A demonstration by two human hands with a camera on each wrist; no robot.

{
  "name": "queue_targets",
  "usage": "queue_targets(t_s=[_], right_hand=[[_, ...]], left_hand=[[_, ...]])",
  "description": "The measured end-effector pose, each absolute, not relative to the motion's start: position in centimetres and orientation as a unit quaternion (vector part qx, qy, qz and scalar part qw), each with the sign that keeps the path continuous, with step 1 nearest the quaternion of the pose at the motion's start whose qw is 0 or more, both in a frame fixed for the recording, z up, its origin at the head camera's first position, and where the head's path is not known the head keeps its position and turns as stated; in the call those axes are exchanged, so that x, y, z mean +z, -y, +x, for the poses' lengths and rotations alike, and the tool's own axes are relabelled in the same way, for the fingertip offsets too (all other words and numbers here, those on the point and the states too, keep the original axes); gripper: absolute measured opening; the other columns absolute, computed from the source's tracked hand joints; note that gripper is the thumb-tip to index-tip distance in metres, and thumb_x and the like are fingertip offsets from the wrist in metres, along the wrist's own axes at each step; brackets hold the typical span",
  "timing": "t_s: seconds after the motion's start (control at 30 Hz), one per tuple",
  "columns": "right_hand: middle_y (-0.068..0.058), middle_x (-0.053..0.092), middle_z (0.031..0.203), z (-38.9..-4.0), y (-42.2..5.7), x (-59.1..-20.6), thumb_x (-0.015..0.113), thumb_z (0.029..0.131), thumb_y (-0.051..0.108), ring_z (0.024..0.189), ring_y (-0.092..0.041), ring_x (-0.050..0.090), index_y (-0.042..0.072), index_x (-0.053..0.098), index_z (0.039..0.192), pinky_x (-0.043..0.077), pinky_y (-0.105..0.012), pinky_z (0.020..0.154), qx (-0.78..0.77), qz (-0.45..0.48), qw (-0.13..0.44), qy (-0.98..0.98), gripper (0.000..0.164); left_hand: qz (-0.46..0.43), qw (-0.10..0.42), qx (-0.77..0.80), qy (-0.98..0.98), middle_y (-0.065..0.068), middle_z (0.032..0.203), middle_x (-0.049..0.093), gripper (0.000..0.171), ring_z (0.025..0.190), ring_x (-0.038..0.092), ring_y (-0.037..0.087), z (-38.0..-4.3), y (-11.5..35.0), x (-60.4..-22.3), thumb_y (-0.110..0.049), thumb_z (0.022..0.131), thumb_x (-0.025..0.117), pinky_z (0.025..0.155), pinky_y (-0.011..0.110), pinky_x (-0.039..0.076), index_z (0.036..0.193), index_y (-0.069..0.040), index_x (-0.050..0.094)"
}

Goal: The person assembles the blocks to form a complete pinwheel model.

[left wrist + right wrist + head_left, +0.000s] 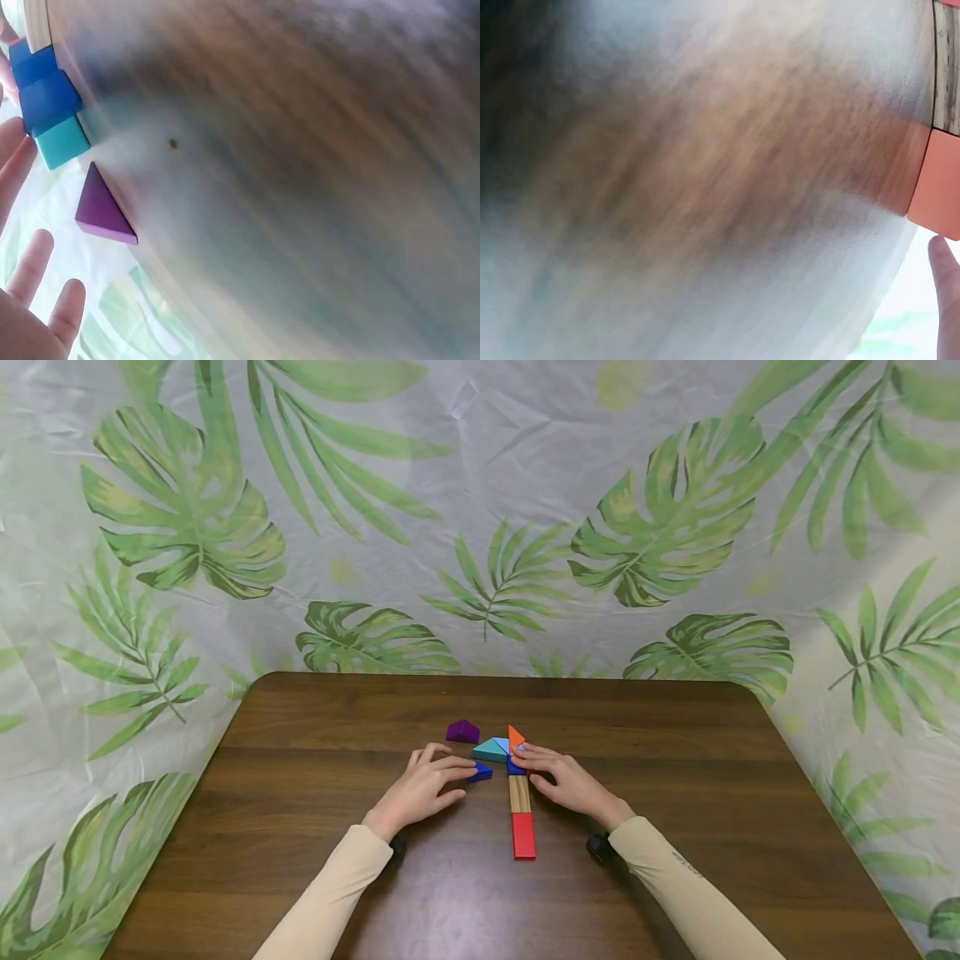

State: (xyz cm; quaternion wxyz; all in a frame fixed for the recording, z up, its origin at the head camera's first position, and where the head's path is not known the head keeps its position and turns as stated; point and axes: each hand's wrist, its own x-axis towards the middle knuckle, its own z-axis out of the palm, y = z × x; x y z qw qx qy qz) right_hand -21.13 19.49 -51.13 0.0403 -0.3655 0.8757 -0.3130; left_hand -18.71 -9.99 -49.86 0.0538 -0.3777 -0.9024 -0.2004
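My left hand (422, 783) reaches in from the left, its fingertips at a small blue wedge block (481, 772) and its thumb apart from it. In the left wrist view, two fingers meet the edge of the blue blocks while the others stay spread. My right hand (572, 783) rests its fingers over a dark blue block (516, 767), partly covering it, below an orange triangle block (515, 737). Left of these lies a teal triangle block (488, 752). A column of natural wood blocks (520, 793) and a red block (524, 836) runs down toward me.
A purple triangle block (462, 732) lies apart, beyond my left hand. The dark wooden table (300, 843) carries everything, and a leaf-print cloth (495, 468) hangs behind its far edge. Each wrist wears a small black camera.
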Motion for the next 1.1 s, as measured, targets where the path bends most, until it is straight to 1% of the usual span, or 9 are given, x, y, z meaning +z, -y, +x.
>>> queue_targets(t_s=[0.1,0.33,0.53,0.7,1.1], right_hand=[[-0.007,0.048,0.142,-21.1,-19.5,-51.1,0.057,0.095,0.009,0.134,-0.024,0.038,0.008,0.056,0.135,0.034,-0.046,0.104,-0.314,-0.364,0.045,-0.876,0.040],[-0.006,0.048,0.142,-21.1,-19.5,-51.2,0.057,0.095,0.007,0.135,-0.023,0.038,0.008,0.056,0.135,0.034,-0.045,0.104,-0.316,-0.359,0.050,-0.877,0.041],[-0.006,0.047,0.143,-21.1,-19.5,-51.1,0.057,0.095,0.007,0.135,-0.023,0.037,0.008,0.056,0.135,0.033,-0.045,0.105,-0.319,-0.360,0.048,-0.875,0.040],[-0.007,0.047,0.143,-21.1,-19.5,-51.1,0.057,0.095,0.007,0.135,-0.024,0.037,0.007,0.056,0.135,0.033,-0.045,0.105,-0.318,-0.362,0.047,-0.875,0.040],[-0.008,0.047,0.142,-21.0,-19.5,-50.9,0.057,0.095,0.007,0.135,-0.024,0.037,0.007,0.056,0.135,0.034,-0.047,0.104,-0.319,-0.363,0.048,-0.874,0.040]], left_hand=[[-0.382,0.050,-0.198,0.901,-0.002,0.131,0.058,0.039,0.121,0.041,0.027,-18.7,9.6,-49.9,-0.024,0.090,0.069,0.089,0.048,0.033,0.127,-0.013,0.065],[-0.392,0.049,-0.168,0.903,-0.001,0.133,0.055,0.040,0.119,0.038,0.022,-18.8,8.6,-49.9,-0.027,0.092,0.066,0.083,0.042,0.032,0.130,-0.014,0.062],[-0.401,0.054,-0.160,0.900,0.001,0.134,0.053,0.043,0.118,0.038,0.022,-18.8,8.1,-50.0,-0.028,0.091,0.066,0.081,0.041,0.032,0.132,-0.012,0.061],[-0.405,0.062,-0.158,0.898,0.000,0.135,0.051,0.046,0.119,0.039,0.023,-18.8,7.8,-50.1,-0.029,0.091,0.067,0.083,0.041,0.033,0.133,-0.012,0.059],[-0.402,0.054,-0.137,0.904,0.000,0.139,0.046,0.050,0.123,0.036,0.026,-18.9,7.5,-50.3,-0.031,0.092,0.066,0.089,0.043,0.032,0.137,-0.013,0.055]])
